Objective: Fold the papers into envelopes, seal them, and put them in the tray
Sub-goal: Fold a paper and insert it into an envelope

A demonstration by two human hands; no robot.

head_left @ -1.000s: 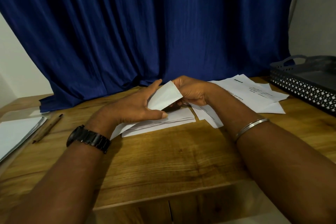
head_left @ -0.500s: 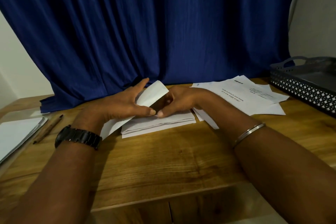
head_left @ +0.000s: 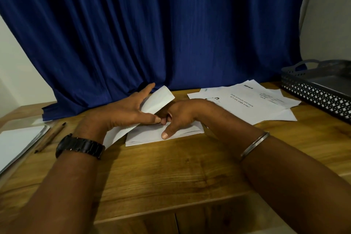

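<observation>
A dark blue curtain (head_left: 161, 30) fills the upper frame, and below it the wooden bench (head_left: 171, 173) spans the lower half. At the right edge sits the dark perforated tray (head_left: 315, 95), apart from the work; we see no envelope in it.

We judge the step in hand to be the insertion stage: loading an envelope, with sealing and transfer to the tray not yet done. At frame centre, the left hand (head_left: 125, 112) grasps a white envelope (head_left: 159, 99), fingers (head_left: 147, 90) spread over its back and thumb closing on its lower edge, so the piece stands tilted up off the bench. The right hand (head_left: 180, 116) meets it from the right, its index and thumb tips pinched at the left thumb; what they pinch is hidden. Its lower fingers are released and press on the stack of envelopes (head_left: 176, 134) lying flat just beneath both hands.

The next move, in our judgement, calls for holding the envelope mouth open while the right hand works at it, then closing the flap.

In the centre-right, behind the right forearm, loose printed sheets (head_left: 252, 104) lie overlapped. We read "Order printouts and more, all in one single order!"; the header logo and smaller lines are too small to read. At the left edge lie a white pad (head_left: 17, 142) and a pencil (head_left: 50, 137).
</observation>
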